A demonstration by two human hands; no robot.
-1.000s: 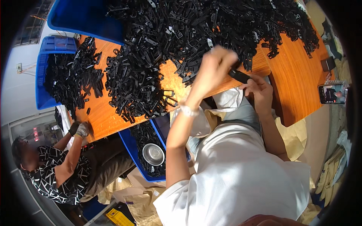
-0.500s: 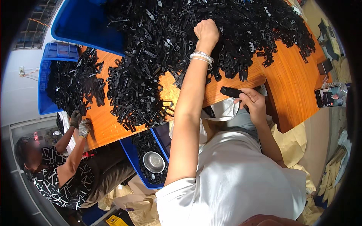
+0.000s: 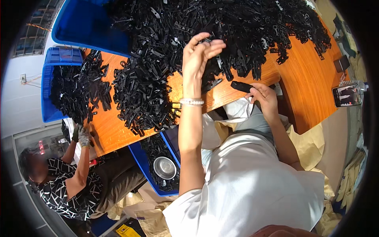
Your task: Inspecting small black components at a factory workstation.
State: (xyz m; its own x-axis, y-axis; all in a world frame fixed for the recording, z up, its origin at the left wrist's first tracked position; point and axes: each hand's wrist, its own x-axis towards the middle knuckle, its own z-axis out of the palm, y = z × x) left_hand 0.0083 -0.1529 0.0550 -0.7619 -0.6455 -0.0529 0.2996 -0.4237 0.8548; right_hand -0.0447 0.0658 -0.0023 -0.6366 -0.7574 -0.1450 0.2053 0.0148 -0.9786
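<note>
Over the front part of a large heap of black plastic clip-like parts (image 3: pixel 166 47), my left hand (image 3: pixel 197 55) is raised with its fingers bent and apart. I see nothing clearly held in it; a pale bracelet circles that wrist. My right hand (image 3: pixel 263 96) stays near the table's front edge, its thumb and fingers closed on a dark, elongated black plastic piece (image 3: pixel 241 86). That piece points left, toward the heap. Below my left hand, one loose black part (image 3: pixel 213 84) lies at the heap's near edge.
The heap covers much of the orange wooden table (image 3: pixel 304 87). A blue bin (image 3: pixel 87 31) leans at the back left. Below the table, a metal bowl (image 3: pixel 164 168) sits in a blue crate (image 3: pixel 136 158). A gloved co-worker (image 3: pixel 67 181) works at left. A phone (image 3: pixel 347 95) stands right.
My left hand has drawn back from the heap toward me and left, and its fist has loosened into spread fingers. My right hand keeps the black piece almost in place.
</note>
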